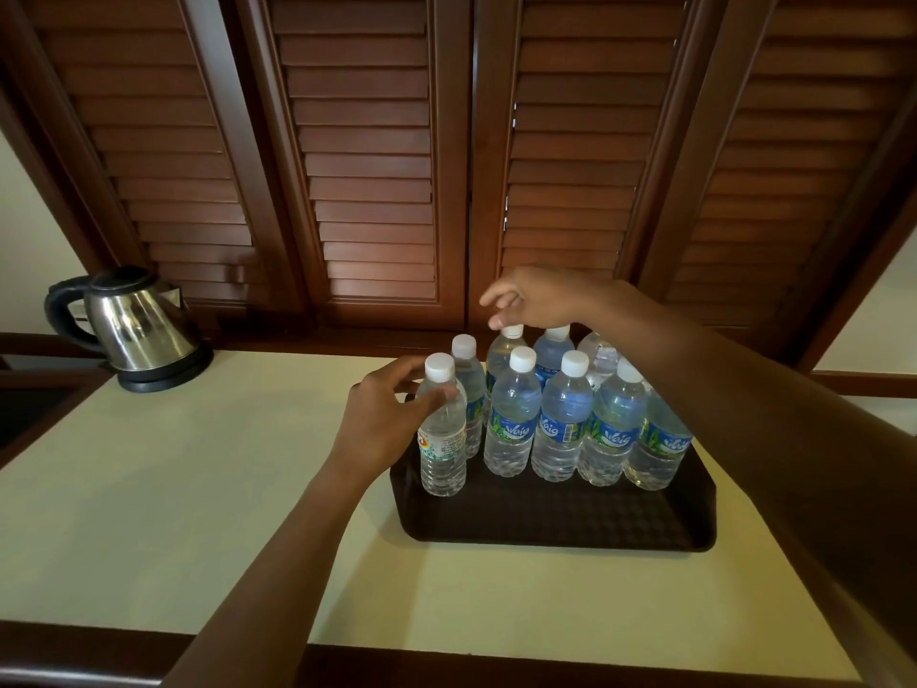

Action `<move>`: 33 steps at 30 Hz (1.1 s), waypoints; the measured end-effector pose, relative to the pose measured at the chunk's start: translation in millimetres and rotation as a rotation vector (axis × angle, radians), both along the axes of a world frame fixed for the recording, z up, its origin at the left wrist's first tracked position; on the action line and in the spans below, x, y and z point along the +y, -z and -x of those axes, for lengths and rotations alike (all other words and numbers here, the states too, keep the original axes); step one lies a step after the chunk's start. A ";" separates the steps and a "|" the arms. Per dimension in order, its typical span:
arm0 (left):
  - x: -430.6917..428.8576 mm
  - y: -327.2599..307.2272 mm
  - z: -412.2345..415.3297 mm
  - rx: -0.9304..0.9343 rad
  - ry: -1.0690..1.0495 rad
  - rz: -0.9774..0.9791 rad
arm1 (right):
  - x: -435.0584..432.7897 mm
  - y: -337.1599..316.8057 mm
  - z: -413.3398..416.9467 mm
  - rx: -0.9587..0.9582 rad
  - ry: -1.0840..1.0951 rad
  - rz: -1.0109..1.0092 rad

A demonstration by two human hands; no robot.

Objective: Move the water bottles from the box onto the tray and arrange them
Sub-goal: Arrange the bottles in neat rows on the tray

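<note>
Eight water bottles (513, 414) stand upright on the dark tray (556, 518), packed in two rows across its far half; near half of the tray is bare. Odd one out: the front-left bottle (443, 429), at about 9 o'clock of the cluster, different label, sitting slightly forward of the front row near the tray's left rim. Left hand (382, 419) is wrapped around its shoulder, fingers curled on the far side and thumb across the front, a closed grip on the bottle. Right hand (533, 300) is over the back row at 12 o'clock, thumb and fingertips pinching the cap of a rear bottle (502, 357); contact looks light, can't tell if it's bearing load. No box in view, so this reads as the arranging stage. To do it well: slide the front-left bottle toward 3 o'clock until it meets its neighbour, keeping the base flat on the tray; hold it low, since cap-only pushes tip full bottles; steady the rear row while nudging. Tray sits on a pale tabletop (198, 489) with dark wood edging. Steel kettle (131, 330) at 10 o'clock, well apart. Brown louvred shutters (367, 156) behind.
</note>
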State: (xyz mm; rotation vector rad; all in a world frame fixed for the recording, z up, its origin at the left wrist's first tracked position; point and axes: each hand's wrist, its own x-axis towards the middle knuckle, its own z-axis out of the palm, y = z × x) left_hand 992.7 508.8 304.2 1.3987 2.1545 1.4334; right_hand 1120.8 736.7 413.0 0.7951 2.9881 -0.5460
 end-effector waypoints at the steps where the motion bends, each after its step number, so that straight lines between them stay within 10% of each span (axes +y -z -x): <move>1: 0.1 0.5 0.0 -0.004 -0.002 -0.006 | -5.9 -2.6 1.9 0.029 -0.017 0.016; 33: 54.6 -1.4 16.5 0.064 0.107 -0.016 | -9.9 15.0 46.5 0.018 -0.068 -0.042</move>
